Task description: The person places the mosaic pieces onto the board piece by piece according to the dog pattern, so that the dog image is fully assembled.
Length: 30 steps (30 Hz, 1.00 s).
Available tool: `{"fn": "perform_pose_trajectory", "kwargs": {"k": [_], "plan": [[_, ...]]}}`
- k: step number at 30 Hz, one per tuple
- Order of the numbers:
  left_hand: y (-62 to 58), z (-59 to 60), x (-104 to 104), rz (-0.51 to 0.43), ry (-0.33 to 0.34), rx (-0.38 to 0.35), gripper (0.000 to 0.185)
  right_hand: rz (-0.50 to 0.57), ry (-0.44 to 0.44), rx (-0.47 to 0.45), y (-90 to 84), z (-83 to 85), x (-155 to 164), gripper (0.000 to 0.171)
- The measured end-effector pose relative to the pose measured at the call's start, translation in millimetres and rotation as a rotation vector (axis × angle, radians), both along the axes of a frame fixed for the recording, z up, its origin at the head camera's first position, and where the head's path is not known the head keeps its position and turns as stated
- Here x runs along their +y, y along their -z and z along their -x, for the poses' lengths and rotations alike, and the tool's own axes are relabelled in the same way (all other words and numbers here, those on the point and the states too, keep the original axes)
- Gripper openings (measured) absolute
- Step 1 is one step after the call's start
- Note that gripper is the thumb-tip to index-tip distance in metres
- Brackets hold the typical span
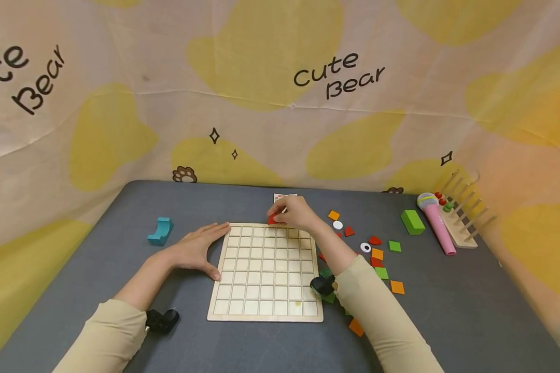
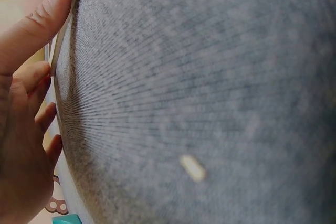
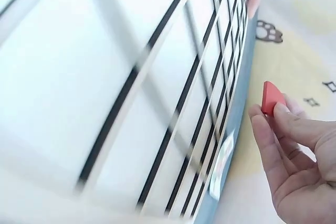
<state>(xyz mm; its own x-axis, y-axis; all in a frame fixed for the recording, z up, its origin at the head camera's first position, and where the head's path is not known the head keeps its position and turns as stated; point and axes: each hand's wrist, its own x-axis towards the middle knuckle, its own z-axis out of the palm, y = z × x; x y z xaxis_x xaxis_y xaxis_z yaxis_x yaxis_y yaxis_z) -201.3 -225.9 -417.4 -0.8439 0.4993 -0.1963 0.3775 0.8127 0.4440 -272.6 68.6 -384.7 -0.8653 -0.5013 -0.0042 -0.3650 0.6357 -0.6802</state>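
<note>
A pale wooden grid board (image 1: pixel 212 311) lies on the dark table, its square cells bare. My left hand (image 1: pixel 193 248) rests at the board's left side, fingers spread, with thumb and fingertips touching its edge. Over the far edge of the board, my right hand (image 1: pixel 296 212) pinches a small red piece (image 3: pixel 272 98) between thumb and fingertips. In the right wrist view this piece has a curved side and is held clear of the board. Partly behind the right hand is a small printed card (image 1: pixel 279 197) at the table's far side.
Loose orange (image 1: pixel 397 287), green (image 1: pixel 394 246), red and white pieces are scattered right of the board, some hidden by the right arm. A teal block (image 1: pixel 161 231) stands at left. Farther right are a green block (image 1: pixel 413 222), a pink microphone (image 1: pixel 441 228) and a wooden peg rack (image 1: pixel 464 235).
</note>
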Motion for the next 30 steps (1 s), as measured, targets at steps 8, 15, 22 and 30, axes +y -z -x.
{"fn": "perform_pose_trajectory", "kwargs": {"k": [8, 15, 22, 30], "plan": [[1.3, 0.8, 0, 0.006, -0.005, -0.001, 0.127, 0.063, 0.029, -0.083, 0.9, -3.3, -35, 0.009], [3.8, 1.6, -2, 0.003, 0.004, 0.010, 0.127, 0.064, 0.037, -0.115, 9.9, -4.6, -53, 0.007], [3.5, 1.0, 0, -0.003, 0.001, 0.016, 0.127, 0.029, 0.054, -0.063, 17.3, -6.1, -59, 0.005], [4.3, -0.3, -1, -0.005, -0.003, 0.020, 0.127, -0.006, 0.040, -0.037, 20.7, -11.4, -60, 0.005]]}}
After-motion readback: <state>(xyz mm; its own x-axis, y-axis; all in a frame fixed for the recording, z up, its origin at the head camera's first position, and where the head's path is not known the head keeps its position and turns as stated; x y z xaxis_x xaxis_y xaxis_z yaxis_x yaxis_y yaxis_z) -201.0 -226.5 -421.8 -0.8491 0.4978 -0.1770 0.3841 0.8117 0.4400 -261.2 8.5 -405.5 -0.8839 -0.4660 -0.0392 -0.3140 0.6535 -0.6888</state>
